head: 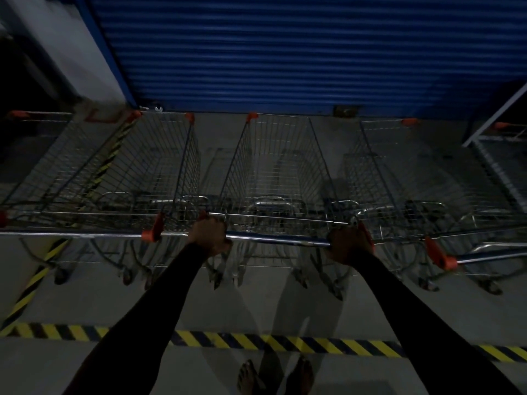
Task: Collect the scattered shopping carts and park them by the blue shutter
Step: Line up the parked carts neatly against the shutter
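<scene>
My left hand (209, 236) and right hand (349, 242) are both wrapped around the handle (278, 238) of the middle cart (273, 155), its nose close to the blue shutter (285, 52). More carts (148, 166) stand along the shutter beside it.

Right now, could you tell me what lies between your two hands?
Only the bare blue handle bar of the middle cart, which the left hand and right hand grip near its ends, as the head view shows.
</scene>
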Tool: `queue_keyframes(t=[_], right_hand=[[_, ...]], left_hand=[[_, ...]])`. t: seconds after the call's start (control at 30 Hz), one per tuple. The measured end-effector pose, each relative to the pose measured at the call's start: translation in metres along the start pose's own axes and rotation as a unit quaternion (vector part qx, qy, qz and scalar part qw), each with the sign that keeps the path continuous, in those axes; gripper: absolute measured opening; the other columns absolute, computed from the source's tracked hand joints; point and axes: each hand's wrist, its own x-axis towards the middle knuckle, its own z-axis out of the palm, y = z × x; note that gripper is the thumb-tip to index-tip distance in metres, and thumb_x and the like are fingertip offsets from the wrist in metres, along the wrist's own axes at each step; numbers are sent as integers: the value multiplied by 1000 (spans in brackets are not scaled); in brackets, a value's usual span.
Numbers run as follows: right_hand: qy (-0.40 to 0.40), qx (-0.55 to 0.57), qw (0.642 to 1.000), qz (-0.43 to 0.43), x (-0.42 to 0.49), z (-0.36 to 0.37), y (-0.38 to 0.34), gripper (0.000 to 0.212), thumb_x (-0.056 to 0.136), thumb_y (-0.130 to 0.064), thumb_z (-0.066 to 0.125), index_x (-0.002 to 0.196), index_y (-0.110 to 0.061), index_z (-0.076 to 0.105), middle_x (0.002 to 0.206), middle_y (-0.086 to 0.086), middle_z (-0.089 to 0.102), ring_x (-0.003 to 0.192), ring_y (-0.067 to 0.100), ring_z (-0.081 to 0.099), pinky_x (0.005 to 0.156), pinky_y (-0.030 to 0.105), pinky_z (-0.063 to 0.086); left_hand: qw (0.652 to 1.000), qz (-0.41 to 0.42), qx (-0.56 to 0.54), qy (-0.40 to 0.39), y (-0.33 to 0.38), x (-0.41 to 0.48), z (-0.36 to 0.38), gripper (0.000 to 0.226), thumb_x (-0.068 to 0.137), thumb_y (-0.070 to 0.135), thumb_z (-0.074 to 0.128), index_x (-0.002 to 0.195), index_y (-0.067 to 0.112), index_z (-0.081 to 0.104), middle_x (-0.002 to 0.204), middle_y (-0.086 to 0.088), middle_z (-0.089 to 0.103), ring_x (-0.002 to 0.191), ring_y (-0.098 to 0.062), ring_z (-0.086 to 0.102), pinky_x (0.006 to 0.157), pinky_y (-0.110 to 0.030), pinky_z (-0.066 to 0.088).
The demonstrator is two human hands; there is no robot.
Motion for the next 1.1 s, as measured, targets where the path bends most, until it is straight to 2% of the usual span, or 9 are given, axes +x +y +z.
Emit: queue_keyframes(t=[0.17, 0.3, 0.37, 0.47, 0.53, 0.73, 0.83, 0.93, 1.1], right_hand=[[-10, 45, 999, -10, -11, -10, 0, 45, 86, -65, 49, 113, -32, 62, 119, -9, 67, 118, 19, 60, 115, 48, 25], [46, 107, 993, -14, -24, -21, -2, 41, 80, -67, 54, 98, -30, 58, 104, -8, 70, 108, 20, 64, 105, 42, 35], [75, 120, 990, -21, -30, -25, -1, 48, 79, -69, 57, 107, -30, 61, 110, -7, 69, 112, 22, 63, 103, 39, 39], [79, 165, 983, -34, -42, -25, 5, 67, 80, -70, 64, 132, -28, 57, 133, 0, 61, 128, 25, 53, 107, 38, 38], [93, 179, 979, -33, -50, -26, 11, 71, 80, -71, 64, 136, -29, 55, 141, 0, 55, 134, 24, 47, 108, 38, 38], [144, 201, 968, -37, -76, -29, 37, 75, 77, -57, 75, 139, -21, 53, 134, 6, 58, 124, 32, 54, 100, 42, 44], [133, 159, 978, -36, -92, -29, 62, 78, 77, -60, 71, 140, -21, 48, 132, 3, 56, 121, 30, 53, 96, 42, 45], [169, 201, 964, -43, -114, -17, 96, 75, 78, -57, 74, 138, -17, 52, 129, 6, 60, 118, 33, 56, 93, 45, 47], [186, 188, 963, -49, -151, 17, 169, 72, 86, -57, 67, 144, -19, 46, 141, 3, 53, 130, 28, 49, 102, 43, 39]], left_hand=[[999, -7, -23, 26, 11, -5, -10, 67, 76, 79, 47, 119, 31, 63, 113, 3, 71, 111, -20, 64, 108, -40, 30], [994, 22, -86, 64, 35, -14, -26, 83, 72, 83, 52, 137, 32, 49, 133, 2, 60, 122, -26, 57, 106, -46, 34], [990, 48, -100, 90, 52, -18, -34, 87, 72, 81, 56, 141, 29, 45, 138, 0, 56, 127, -26, 52, 106, -44, 33], [988, 62, -104, 100, 77, -24, -45, 89, 73, 80, 55, 144, 27, 42, 141, 0, 53, 130, -25, 48, 110, -44, 32], [985, 52, -127, 105, 92, -30, -49, 89, 74, 78, 56, 145, 27, 40, 141, 2, 52, 131, -25, 47, 109, -46, 33], [982, 28, -156, 106, 128, -41, -67, 88, 75, 76, 57, 146, 28, 38, 144, 0, 49, 134, -26, 43, 109, -47, 33], [980, 26, -164, 107, 156, -43, -80, 84, 74, 74, 60, 142, 28, 40, 140, 0, 50, 129, -26, 48, 106, -47, 37], [979, 21, -167, 116, 197, -46, -96, 81, 74, 72, 62, 138, 27, 42, 137, 0, 51, 126, -25, 49, 103, -44, 38], [979, 26, -153, 135, 294, -50, -113, 84, 76, 75, 58, 143, 26, 41, 138, -1, 52, 127, -27, 50, 102, -42, 35]])
